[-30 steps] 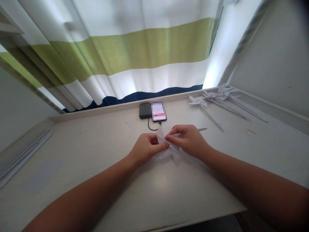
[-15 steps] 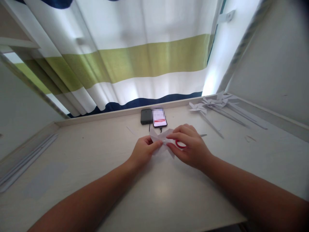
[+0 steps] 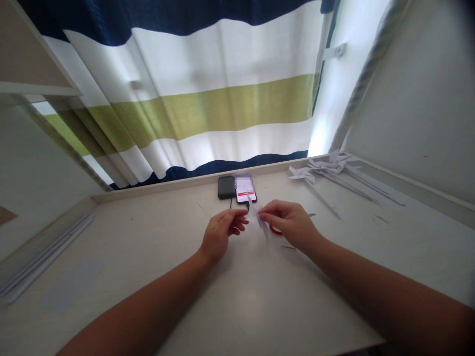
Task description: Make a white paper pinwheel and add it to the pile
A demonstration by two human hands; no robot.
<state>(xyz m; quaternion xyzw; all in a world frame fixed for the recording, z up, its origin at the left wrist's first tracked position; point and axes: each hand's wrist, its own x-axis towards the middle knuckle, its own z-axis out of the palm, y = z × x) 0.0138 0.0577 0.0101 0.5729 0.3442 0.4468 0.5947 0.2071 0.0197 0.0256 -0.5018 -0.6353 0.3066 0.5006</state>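
A white paper pinwheel (image 3: 261,223) is turned nearly edge-on above the middle of the table. My right hand (image 3: 291,221) pinches it near its centre, thumb and fingers closed. Just to its left, my left hand (image 3: 221,233) is off the paper, with fingers curved and apart and nothing visible in them. Scissors with a red handle (image 3: 275,229) lie under and behind my right hand, mostly hidden; a blade tip shows beyond it. A thin paper strip (image 3: 288,246) lies below my right hand.
A phone (image 3: 245,187) on a cable and a black power bank (image 3: 226,187) lie at the back. Paper pinwheels on sticks (image 3: 302,173) rest at the back right. Rolled paper sticks (image 3: 48,257) and a flat paper sheet (image 3: 74,283) lie left. A striped curtain (image 3: 208,111) hangs behind.
My left hand has let go of the pinwheel and moved slightly away. My right hand has turned the pinwheel from facing me to nearly edge-on. The view has tilted up slightly.
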